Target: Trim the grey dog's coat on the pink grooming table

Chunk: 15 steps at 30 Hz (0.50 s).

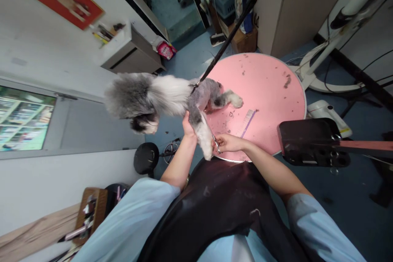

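A grey and white dog stands at the left side of a round pink grooming table, its head turned away to the left. My left hand is closed around the upper part of its near leg. In my right hand is a pair of scissors, with the blades lying along the right side of that leg's white fur. A black leash runs from the dog's body up to the top right. Beyond my right hand, a comb with a purple spine lies flat on the table.
Dark hair clippings are scattered over the tabletop. A black tool holder stands by the table's right edge. White stand legs are at the right, a stool at the left, and a cabinet behind the dog.
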Tool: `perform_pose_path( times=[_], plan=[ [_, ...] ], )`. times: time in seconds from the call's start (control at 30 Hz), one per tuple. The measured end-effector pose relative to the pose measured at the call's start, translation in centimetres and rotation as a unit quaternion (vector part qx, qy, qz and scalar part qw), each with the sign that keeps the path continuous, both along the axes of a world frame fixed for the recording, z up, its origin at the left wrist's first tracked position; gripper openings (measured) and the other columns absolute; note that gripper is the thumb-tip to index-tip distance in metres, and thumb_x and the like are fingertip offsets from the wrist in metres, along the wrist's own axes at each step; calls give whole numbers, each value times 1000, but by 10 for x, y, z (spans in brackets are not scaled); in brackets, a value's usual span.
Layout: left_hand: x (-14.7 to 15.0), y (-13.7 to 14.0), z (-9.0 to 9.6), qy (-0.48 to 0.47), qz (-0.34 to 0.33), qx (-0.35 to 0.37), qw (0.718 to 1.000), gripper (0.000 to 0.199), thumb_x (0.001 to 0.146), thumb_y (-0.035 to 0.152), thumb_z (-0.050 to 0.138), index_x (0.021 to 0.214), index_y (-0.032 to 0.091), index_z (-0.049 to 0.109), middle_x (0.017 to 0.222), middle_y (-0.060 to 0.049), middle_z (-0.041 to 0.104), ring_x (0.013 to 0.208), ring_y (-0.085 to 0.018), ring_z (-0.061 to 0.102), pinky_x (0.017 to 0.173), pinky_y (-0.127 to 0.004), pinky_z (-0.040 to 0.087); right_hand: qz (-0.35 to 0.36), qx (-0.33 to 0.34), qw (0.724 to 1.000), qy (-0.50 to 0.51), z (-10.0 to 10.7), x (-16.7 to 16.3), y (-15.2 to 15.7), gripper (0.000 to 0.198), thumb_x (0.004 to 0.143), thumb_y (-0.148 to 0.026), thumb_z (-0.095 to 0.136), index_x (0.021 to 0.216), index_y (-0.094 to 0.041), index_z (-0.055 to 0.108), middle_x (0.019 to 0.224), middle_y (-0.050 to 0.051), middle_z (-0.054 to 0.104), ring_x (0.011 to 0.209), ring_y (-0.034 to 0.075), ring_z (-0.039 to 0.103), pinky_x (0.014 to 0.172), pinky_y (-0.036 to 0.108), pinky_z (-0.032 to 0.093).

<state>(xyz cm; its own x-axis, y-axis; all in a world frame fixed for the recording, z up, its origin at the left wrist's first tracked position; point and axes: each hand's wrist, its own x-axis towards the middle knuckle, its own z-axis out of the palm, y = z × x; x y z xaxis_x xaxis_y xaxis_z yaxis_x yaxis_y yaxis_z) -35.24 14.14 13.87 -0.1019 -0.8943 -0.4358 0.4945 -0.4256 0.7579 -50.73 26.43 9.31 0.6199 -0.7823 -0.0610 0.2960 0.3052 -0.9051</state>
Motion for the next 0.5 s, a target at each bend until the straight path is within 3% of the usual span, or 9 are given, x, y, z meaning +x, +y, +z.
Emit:
perform_pose_path(
  times=[0.13, 0.23, 0.3, 0.4, 0.43, 0.5],
  plan=[
    [-4, -1, -3, -26, 32, 28, 999, 30, 92, 46, 68, 91, 17, 75, 85, -4, 78, 75, -16, 72, 81, -29, 58, -51, -8, 997, 55, -6, 4, 1, 17, 75, -14, 71, 91, -18, 65, 83, -2, 70, 79, 15, 66, 77, 28, 52],
    [-3, -4, -6, -87, 55, 9, 995, 18, 85, 33, 80, 90, 16, 75, 88, -4, 79, 78, -15, 73, 84, -26, 57, -149, 20, 962, 228, -16, 3, 6, 15, 80, -13, 68, 95, -17, 66, 90, 4, 74, 84, 19, 69, 77, 29, 52],
    [4, -6, -7, -134, 19, -21, 991, 15, 79, 23, 86, 85, 15, 75, 86, -4, 79, 79, -14, 73, 85, -24, 55, -187, 36, 892, 409, -25, -1, 11, 9, 91, -21, 64, 96, -16, 69, 93, 12, 76, 89, 24, 72, 81, 34, 52],
    [21, -9, -7, -210, -18, -46, 977, 12, 75, 14, 87, 74, 14, 75, 78, -4, 77, 75, -12, 71, 83, -21, 52, -158, 38, 754, 636, -38, -14, 21, 30, 102, -36, 58, 102, -10, 72, 99, 25, 77, 100, 33, 75, 91, 42, 49],
    [26, -10, -5, -218, -11, -48, 975, 12, 77, 15, 85, 71, 14, 74, 76, -4, 76, 73, -12, 70, 82, -21, 52, -135, 43, 722, 677, -41, -19, 25, 34, 102, -39, 60, 106, -8, 72, 103, 28, 76, 103, 35, 74, 92, 43, 48],
    [32, -13, -1, -177, -6, -28, 984, 22, 86, 25, 78, 68, 14, 74, 75, -7, 75, 71, -14, 70, 82, -24, 53, -99, 62, 684, 720, -46, -30, 33, 39, 100, -41, 64, 115, -5, 70, 109, 30, 75, 108, 36, 74, 92, 43, 48]
  ],
)
